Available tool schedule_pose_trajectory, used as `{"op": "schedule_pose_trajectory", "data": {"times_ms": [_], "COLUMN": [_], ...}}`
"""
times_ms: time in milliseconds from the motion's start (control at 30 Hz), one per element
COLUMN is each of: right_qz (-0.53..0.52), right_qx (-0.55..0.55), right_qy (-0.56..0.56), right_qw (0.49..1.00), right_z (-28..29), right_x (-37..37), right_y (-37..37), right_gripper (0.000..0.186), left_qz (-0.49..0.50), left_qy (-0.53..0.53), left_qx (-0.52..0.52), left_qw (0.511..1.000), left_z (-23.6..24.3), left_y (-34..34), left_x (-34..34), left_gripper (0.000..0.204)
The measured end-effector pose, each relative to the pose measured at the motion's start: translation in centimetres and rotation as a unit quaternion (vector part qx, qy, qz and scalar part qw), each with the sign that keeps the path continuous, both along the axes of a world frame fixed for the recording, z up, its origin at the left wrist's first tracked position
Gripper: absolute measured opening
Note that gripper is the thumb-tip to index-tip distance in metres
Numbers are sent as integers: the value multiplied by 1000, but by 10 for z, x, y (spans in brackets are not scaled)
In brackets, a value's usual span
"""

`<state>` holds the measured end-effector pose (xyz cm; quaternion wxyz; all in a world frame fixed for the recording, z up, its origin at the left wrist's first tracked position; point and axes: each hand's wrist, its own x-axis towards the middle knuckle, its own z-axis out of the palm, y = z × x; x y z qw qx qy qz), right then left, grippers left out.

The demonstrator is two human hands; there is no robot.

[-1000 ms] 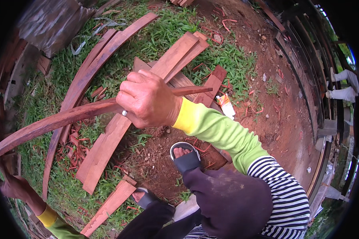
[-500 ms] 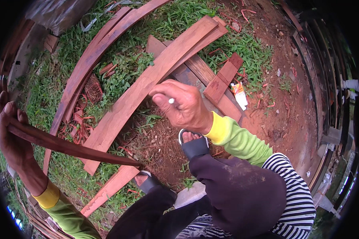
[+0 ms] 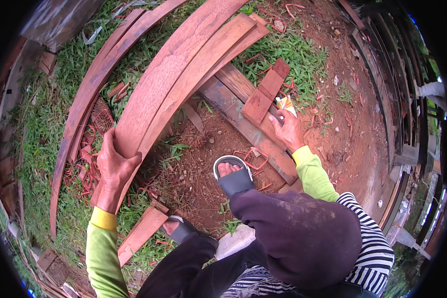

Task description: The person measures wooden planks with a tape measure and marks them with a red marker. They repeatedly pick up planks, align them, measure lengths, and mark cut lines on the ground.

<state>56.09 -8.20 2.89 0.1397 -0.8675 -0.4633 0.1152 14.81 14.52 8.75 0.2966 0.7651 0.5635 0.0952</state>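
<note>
My left hand (image 3: 115, 163) is closed around the near end of a broad reddish wooden plank (image 3: 166, 64), thumb on one edge and fingers on the other. This plank lies over or beside another reddish board (image 3: 208, 59), sloping away to the upper right. My right hand (image 3: 289, 130) is closed with a thin white stick (image 3: 281, 117) in it; only the stick's round end shows. It hovers beside a short red-brown wood block (image 3: 267, 92) and a white, orange and yellow packet (image 3: 286, 105); whether it touches them I cannot tell.
Dark crosswise beams (image 3: 248, 126) support the boards. Long curved-looking planks (image 3: 92, 94) lie on grass at left, near wood scraps (image 3: 87, 154). My sandalled foot (image 3: 232, 174) rests on bare soil, and a cut board end (image 3: 141, 233) lies by the other foot. Stacked timber stands at far right.
The plank in my left hand has gone from tilted edge-on at the left to lying flat by the other boards. My right hand has moved right, toward the packet, with the white stick.
</note>
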Motion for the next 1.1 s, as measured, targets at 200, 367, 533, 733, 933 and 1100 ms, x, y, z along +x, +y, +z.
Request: {"op": "schedule_pose_trajectory", "data": {"times_ms": [200,367,533,733,933,1100], "right_qz": [103,88,87,91,75,97], "right_qx": [-93,-136,-145,-124,-124,-133], "right_qy": [-10,-5,-5,-7,7,11], "right_qw": [990,987,986,988,989,986], "right_z": [10,9,-2,1,4,14], "right_x": [-21,-21,-14,-13,-6,-2], "right_y": [-21,-12,-16,-12,-10,-1], "right_gripper": [84,84,77,76,73,68], "left_qz": [-88,-109,-147,-156,-167,-182], "left_qy": [77,66,83,111,126,109], "left_qx": [-29,-19,40,10,2,37], "left_qw": [993,992,985,981,978,977], "left_z": [-31,-46,-58,-63,-64,-70], "left_y": [-3,-5,-3,-4,-8,-10], "left_x": [6,3,-5,-21,-32,-41], "left_gripper": [78,81,79,80,81,77]}}
